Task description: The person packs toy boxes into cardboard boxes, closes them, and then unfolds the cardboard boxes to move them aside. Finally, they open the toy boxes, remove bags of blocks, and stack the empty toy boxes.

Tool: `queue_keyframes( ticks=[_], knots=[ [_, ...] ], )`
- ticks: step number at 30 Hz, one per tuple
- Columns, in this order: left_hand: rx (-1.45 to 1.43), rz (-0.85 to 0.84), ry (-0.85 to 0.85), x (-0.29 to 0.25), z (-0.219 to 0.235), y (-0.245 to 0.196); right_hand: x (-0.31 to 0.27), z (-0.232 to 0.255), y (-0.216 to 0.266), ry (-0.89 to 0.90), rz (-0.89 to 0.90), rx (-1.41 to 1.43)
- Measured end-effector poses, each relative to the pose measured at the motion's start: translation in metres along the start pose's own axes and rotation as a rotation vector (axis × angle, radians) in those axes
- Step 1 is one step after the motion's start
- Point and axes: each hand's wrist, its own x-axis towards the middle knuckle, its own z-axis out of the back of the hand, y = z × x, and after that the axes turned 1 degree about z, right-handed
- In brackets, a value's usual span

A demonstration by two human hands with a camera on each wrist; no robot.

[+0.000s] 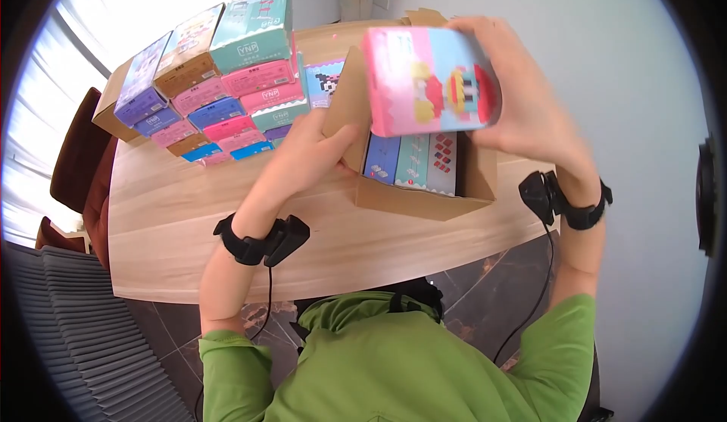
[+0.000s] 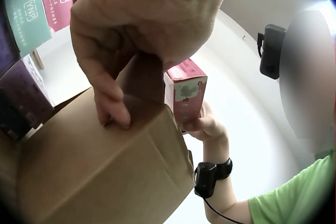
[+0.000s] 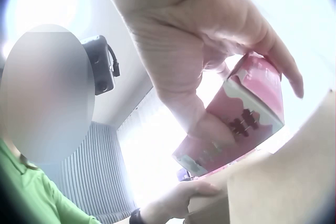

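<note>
My right hand point(image 1: 528, 92) grips a small pink printed box point(image 1: 401, 81) with a cartoon picture on it, held above an open cardboard carton point(image 1: 416, 204). In the right wrist view the thumb presses one side of the pink box point(image 3: 244, 121) and the fingers reach round the other. At the carton's left side, my left hand point(image 1: 310, 149) pinches the raised flap point(image 1: 350, 92), the thumb on one face and fingers on the other. Several printed boxes point(image 1: 416, 160) stand side by side inside the carton, partly hidden under the held box.
Left of the carton, a tall stack of coloured boxes point(image 1: 254, 35) stands on the wooden table point(image 1: 174, 232). A box with a pixel-style picture point(image 1: 324, 81) lies between stack and carton. A dark red chair point(image 1: 79, 149) is at the table's left, a wall point(image 1: 636, 119) at the right.
</note>
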Motion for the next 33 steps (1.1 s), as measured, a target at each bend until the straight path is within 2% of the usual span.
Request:
queue_keyframes(
  ticks=[4, 6, 8, 10, 11, 14, 18, 19, 22, 23, 26, 27, 29, 30, 32, 33],
  knots=[
    [0.031, 0.021, 0.066, -0.002, -0.006, 0.007, 0.047, 0.007, -0.013, 0.050, 0.146, -0.036],
    [-0.018, 0.067, 0.133, -0.009, -0.008, -0.001, 0.083, 0.002, -0.036, -0.003, 0.294, -0.052],
    [-0.062, 0.075, 0.154, -0.015, -0.015, -0.001, 0.122, -0.007, -0.067, 0.186, 0.353, -0.178],
    [-0.100, 0.040, 0.131, -0.017, -0.026, 0.011, 0.152, -0.024, -0.088, 0.248, 0.403, -0.159],
    [-0.101, 0.044, 0.141, -0.020, -0.030, 0.008, 0.173, -0.051, -0.113, 0.328, 0.348, -0.077],
    [-0.129, 0.052, 0.168, -0.029, -0.039, 0.003, 0.179, -0.074, -0.100, 0.587, 0.266, -0.230],
    [-0.218, 0.057, 0.172, -0.031, -0.042, 0.007, 0.170, -0.107, -0.080, 0.784, 0.417, -0.140],
    [-0.234, 0.060, 0.173, -0.030, -0.042, 0.008, 0.167, -0.117, -0.081, 0.756, 0.491, -0.062],
    [-0.205, 0.059, 0.184, -0.027, -0.042, 0.004, 0.157, -0.130, -0.073, 0.718, 0.376, 0.050],
    [-0.204, 0.069, 0.187, -0.026, -0.043, 0.005, 0.155, -0.130, -0.070, 0.847, 0.137, -0.029],
    [-0.209, 0.091, 0.197, -0.028, -0.040, 0.007, 0.152, -0.147, -0.104, 0.590, 0.313, -0.153],
    [-0.210, 0.093, 0.200, -0.027, -0.039, 0.007, 0.157, -0.136, -0.099, 0.590, 0.218, -0.207],
    [-0.220, 0.108, 0.194, -0.028, -0.040, 0.006, 0.158, -0.102, -0.098, 0.269, 0.314, -0.187],
    [-0.231, 0.122, 0.184, -0.028, -0.040, 0.005, 0.157, -0.074, -0.086, 0.228, 0.223, -0.102],
    [-0.252, 0.148, 0.201, -0.028, -0.041, 0.006, 0.140, -0.021, -0.052, 0.282, 0.012, 0.115],
    [-0.258, 0.158, 0.226, -0.028, -0.040, 0.007, 0.123, -0.009, -0.038, 0.400, -0.087, 0.195]
  ],
)
